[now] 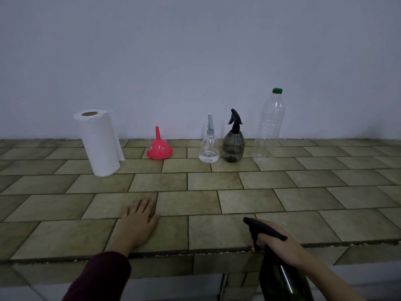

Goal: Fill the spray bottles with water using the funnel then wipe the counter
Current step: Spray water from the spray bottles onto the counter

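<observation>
Along the back of the tiled counter [201, 181], against the pale wall [195, 51], a row of things stands, and the red funnel [159, 146] serves as the mark for placing them. The funnel sits mouth down with its spout pointing up. To its left stands an upright roll of paper towel [98, 142], a loose sheet hanging at its side. To the funnel's right stands a small clear spray bottle [209, 146] with a grey trigger head and a little water in its base; just beside that, further right, is a smoky dark spray bottle [233, 142] with a black head. Furthest right of the funnel is a tall clear plastic bottle [269, 129] with a green cap. Nearer than the funnel, at the counter's front edge, the left hand [138, 222] lies flat, palm down, fingers spread loosely on the tiles. Well right of it, the right hand [280, 244] is wrapped around the neck of a dark green spray bottle [282, 276], under its black trigger head, holding it upright just off the counter's front edge.
</observation>
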